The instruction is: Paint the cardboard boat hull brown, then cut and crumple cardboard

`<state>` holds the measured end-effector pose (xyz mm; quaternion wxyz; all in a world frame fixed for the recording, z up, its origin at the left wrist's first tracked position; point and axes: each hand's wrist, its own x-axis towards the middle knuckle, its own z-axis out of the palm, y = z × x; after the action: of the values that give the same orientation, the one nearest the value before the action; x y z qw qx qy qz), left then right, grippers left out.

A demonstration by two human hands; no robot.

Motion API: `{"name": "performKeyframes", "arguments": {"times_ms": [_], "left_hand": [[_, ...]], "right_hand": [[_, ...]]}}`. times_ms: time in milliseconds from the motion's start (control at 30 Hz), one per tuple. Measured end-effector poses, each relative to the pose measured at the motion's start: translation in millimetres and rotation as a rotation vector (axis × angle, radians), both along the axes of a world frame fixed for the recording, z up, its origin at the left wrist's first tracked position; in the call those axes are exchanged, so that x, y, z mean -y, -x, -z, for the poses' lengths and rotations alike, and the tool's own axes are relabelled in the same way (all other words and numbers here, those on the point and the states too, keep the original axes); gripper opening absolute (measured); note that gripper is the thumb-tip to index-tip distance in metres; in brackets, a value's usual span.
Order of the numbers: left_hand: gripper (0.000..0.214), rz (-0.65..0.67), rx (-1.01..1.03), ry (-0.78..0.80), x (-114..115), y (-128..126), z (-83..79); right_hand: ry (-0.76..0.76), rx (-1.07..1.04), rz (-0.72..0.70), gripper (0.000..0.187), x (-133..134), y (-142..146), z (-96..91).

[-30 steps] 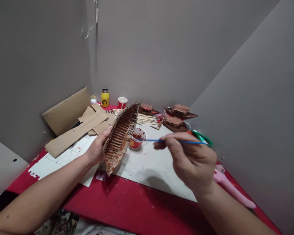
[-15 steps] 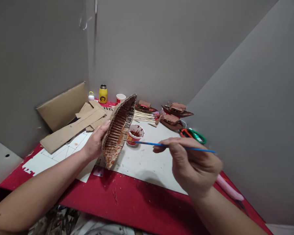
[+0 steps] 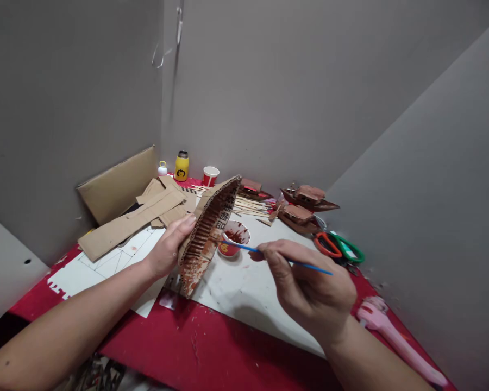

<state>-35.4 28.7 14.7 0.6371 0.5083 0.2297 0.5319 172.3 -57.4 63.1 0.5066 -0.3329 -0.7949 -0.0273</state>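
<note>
"Two grips, both closed?"
"Yes: left hand (image 3: pixel 169 251) on the boat (image 3: pixel 204 233), above the table (image 3: pixel 212 336); right hand (image 3: pixel 309 288) pinches the brush (image 3: pixel 240 246)."
"What changed?"
"Its tip (image 3: pixel 220 242), earlier before the cup (image 3: pixel 230 251), now reaches the boat's edge."

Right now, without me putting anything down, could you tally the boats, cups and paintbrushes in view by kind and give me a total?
Boats: 4 (the held boat, plus three roofed boats)
Cups: 2 (the paint cup and the back cup)
Paintbrushes: 1 (the blue paintbrush)
Total: 7
</note>
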Motion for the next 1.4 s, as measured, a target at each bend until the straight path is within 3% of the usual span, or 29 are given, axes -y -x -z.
{"name": "performKeyframes", "arguments": {"times_ms": [167, 333, 467, 600, 700, 833, 1000, 1067, 1133, 1233, 1400], "left_hand": [[0.025, 0.036, 0.083, 0.139, 1, -1, -1.7], [0.025, 0.085, 0.234, 0.346, 4, -6, -10.8], [0.037, 0.283, 0.326, 0.523, 1, -3, -9.9], [0.044, 0.613, 0.321, 0.556, -5, 2, -6.3], [0.045, 0.740, 0.308, 0.530, -8, 1, -5.9], [0.046, 0.787, 0.279, 0.559, -10, 1, -2.1], [0.049, 0.738, 0.276, 0.576, -12, 5, 3.6], [0.052, 0.790, 0.261, 0.579, -13, 5, 1.8], [0.053, 0.863, 0.238, 0.583, -14, 5, -3.4], [0.051, 0.945, 0.213, 0.585, -16, 6, -14.6], [0.044, 1.038, 0.224, 0.578, -15, 6, -19.6]], "right_hand": [[0.087, 0.019, -0.066, 0.015, -6, -5, -0.4], [0.053, -0.306, -0.013, 0.018, -11, -14, -4.3], [0.092, -0.400, -0.109, 0.020, -18, -11, -19.8], [0.171, -0.321, -0.171, 0.012, -37, -4, -28.6], [0.186, -0.228, -0.206, 0.012, -55, -4, -26.2], [0.113, -0.244, -0.111, 0.009, -70, -17, -25.3], [0.078, -0.614, -0.091, 0.011, -73, -30, -36.6], [0.055, -0.674, -0.041, 0.012, -76, -31, -37.5], [0.129, -0.624, -0.009, 0.012, -82, -33, -35.3], [0.382, -0.493, -0.151, 0.023, -95, -39, -30.2], [0.715, -0.394, -0.587, 0.072, -108, -43, -19.2]]}}
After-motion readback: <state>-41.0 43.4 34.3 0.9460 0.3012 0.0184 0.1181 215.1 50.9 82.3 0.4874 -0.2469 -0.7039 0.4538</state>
